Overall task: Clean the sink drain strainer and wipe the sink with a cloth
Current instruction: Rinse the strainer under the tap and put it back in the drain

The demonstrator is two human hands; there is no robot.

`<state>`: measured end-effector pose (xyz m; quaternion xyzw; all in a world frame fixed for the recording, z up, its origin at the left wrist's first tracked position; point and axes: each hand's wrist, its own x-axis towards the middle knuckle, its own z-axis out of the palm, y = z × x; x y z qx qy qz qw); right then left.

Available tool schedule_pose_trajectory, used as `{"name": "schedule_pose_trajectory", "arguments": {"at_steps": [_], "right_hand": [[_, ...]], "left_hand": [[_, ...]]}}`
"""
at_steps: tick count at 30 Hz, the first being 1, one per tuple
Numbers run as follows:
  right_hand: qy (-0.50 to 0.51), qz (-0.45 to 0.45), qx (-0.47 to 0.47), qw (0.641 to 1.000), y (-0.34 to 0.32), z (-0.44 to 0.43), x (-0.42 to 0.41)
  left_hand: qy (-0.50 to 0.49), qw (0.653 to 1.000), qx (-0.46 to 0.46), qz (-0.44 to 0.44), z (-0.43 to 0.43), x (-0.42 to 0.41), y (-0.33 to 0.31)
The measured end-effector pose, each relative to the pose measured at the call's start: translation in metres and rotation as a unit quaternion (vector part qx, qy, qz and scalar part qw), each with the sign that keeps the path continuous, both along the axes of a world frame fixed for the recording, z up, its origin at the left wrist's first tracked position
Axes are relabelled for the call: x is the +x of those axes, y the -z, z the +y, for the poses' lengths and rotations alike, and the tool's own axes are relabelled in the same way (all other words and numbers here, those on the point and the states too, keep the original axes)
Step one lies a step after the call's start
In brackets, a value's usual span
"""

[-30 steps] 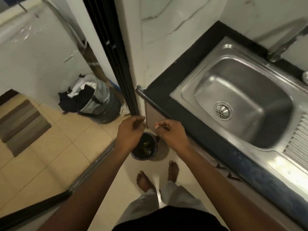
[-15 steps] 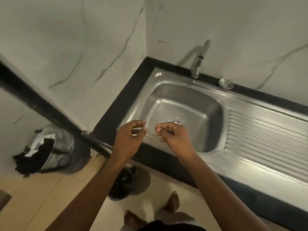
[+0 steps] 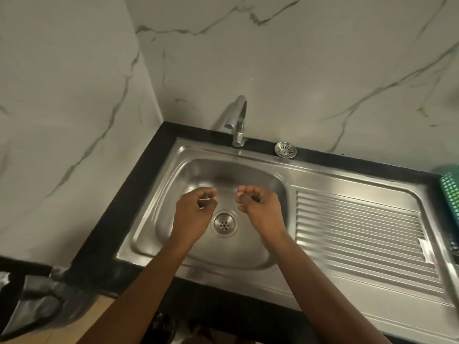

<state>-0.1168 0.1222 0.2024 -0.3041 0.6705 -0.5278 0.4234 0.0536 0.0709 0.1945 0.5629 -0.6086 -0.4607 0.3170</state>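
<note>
Steel fills the view now, where a second ago the person stood turned to the floor with both hands pinched above a small dark bin; half a second ago the hands were crossing the counter edge, and now they hang over the basin of the sink. Nearest, the left hand sits left of the drain, fingers curled in toward the thumb, with nothing I can see between them. The right hand mirrors it on the other side, loosely curled, fingertips drawn together, also apparently empty. The two are apart, with the drain showing in the gap below them. That drain is open, only its fixed perforated plate in place. Farther back the strainer rests on the rear rim, just right of the tap, well apart from both hands. No water runs. At the far right edge a green basket cuts into view; no cloth is visible anywhere. My reading is that the scraps went into the bin and the strainer stands emptied, so rinsing the fingers or strainer under the tap likely comes next, with the wiping not yet begun.
</note>
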Motion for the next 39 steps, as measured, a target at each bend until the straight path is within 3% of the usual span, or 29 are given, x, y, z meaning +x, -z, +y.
{"name": "schedule_pose_trajectory", "arguments": {"at_steps": [7, 17, 26, 32, 39], "right_hand": [[0.068, 0.032, 0.003, 0.997, 0.014, -0.045, -0.025], [0.125, 0.028, 0.019, 0.992, 0.034, -0.082, -0.047], [0.137, 0.041, 0.042, 0.989, 0.052, -0.11, -0.074], [0.242, 0.079, 0.109, 0.961, 0.064, -0.135, -0.112], [0.311, 0.047, 0.179, 0.932, 0.074, -0.16, -0.159]], "left_hand": [[0.106, 0.994, 0.009, -0.031, -0.093, -0.048, 0.01], [0.088, 0.995, -0.007, -0.05, -0.21, -0.118, 0.021], [-0.012, 1.0, 0.016, -0.019, -0.225, -0.141, 0.041], [-0.047, 0.988, 0.113, 0.096, -0.235, -0.136, 0.057], [-0.044, 0.988, 0.119, 0.093, -0.23, -0.119, 0.062]]}}
